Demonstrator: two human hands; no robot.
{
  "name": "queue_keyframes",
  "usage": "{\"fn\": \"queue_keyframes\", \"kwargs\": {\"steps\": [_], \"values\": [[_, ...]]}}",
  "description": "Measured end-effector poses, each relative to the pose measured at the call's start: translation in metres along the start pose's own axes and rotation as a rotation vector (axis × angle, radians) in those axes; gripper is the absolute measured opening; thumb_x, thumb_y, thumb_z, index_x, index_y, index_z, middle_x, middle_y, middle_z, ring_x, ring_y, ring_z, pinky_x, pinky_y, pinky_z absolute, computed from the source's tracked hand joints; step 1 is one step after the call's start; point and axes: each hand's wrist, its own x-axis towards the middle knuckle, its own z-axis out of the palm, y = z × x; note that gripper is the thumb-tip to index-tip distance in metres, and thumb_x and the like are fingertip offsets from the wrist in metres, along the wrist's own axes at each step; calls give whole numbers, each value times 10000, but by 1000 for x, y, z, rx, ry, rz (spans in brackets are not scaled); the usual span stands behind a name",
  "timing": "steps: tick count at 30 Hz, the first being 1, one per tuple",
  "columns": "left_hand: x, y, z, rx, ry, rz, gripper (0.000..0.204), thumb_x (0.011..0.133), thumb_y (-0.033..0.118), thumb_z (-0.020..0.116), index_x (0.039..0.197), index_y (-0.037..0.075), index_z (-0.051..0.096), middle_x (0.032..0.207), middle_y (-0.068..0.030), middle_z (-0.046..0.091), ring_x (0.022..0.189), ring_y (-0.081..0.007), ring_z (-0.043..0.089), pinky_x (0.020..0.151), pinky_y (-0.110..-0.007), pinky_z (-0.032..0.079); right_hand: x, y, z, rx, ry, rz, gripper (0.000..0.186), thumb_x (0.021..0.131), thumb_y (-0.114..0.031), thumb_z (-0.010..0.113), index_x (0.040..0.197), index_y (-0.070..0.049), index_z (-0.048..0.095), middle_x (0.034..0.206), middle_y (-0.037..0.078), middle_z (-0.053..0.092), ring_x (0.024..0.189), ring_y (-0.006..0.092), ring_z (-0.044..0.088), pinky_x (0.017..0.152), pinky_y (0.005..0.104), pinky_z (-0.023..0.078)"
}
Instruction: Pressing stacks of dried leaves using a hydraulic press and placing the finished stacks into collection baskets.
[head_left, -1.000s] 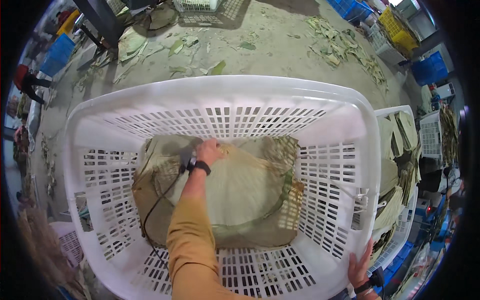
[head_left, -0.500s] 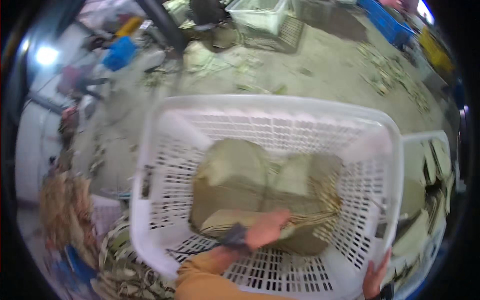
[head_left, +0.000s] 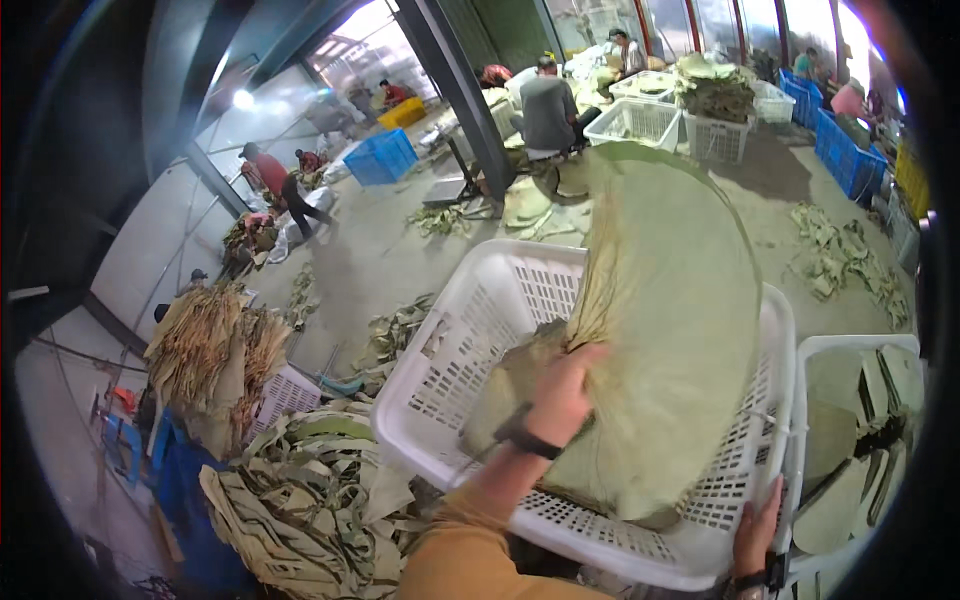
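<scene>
Holding: left hand [head_left: 562, 405], grip closed on broad pale-green dried leaf [head_left: 690, 300], may tear if snagged on white perforated plastic basket [head_left: 455, 330]; right hand [head_left: 757, 532] against it, closure unclear.

Grey floor [head_left: 365, 240] carries scattered leaf scraps [head_left: 842, 252] and a blue crate [head_left: 380, 160]

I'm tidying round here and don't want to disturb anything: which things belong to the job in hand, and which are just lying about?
In use, it seems:
broad pale leaves, in the left grip
white basket beneath them, right grip at its rim

Probably lying about:
leaf heap, lower left
floor scraps, far right
blue crate, upper left
</scene>
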Motion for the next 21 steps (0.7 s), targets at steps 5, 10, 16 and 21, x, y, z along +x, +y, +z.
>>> {"fn": "queue_keyframes", "kwargs": {"steps": [5, 10, 16, 21], "values": [[6, 145, 91, -1799, 421, -1027, 343, 788, -33, 640, 1112, 63, 588, 1034, -82, 612, 968, -237, 599, 821, -339, 509, -32, -39, -27, -118, -156, -178, 731, 823, -171, 606, 1426, 44, 254, 1430, 245, 346, 1319, 382, 339, 1107, 423, 248], [-55, 309, 194, -1859, 132, -872, 340, 819, -19, 635, 1137, 75, 564, 1025, -53, 609, 935, -221, 597, 794, -350, 513, -91, -66, -73, 1181, 324, -163, 721, 923, -504, 512, 1373, 37, 353, 1385, 146, 428, 1245, 269, 439, 1035, 361, 356], [-138, 528, 246, -1968, -84, -1233, 332, 814, -38, 661, 1094, 88, 534, 1049, -42, 594, 914, -196, 590, 810, -327, 488, -175, 3, -232, 1614, 1021, 119, 411, 940, -252, 575, 1211, 49, 510, 1135, 120, 603, 983, 207, 603, 856, 331, 493], [-209, 619, 252, -2021, -707, -933, 354, 850, 59, 641, 1181, 43, 516, 1103, -60, 582, 1034, -211, 551, 905, -366, 463, -282, 71, -316, 1263, 1414, 213, 258, 913, -131, 581, 1126, 12, 556, 1009, 61, 608, 860, 149, 605, 738, 283, 511]]}}
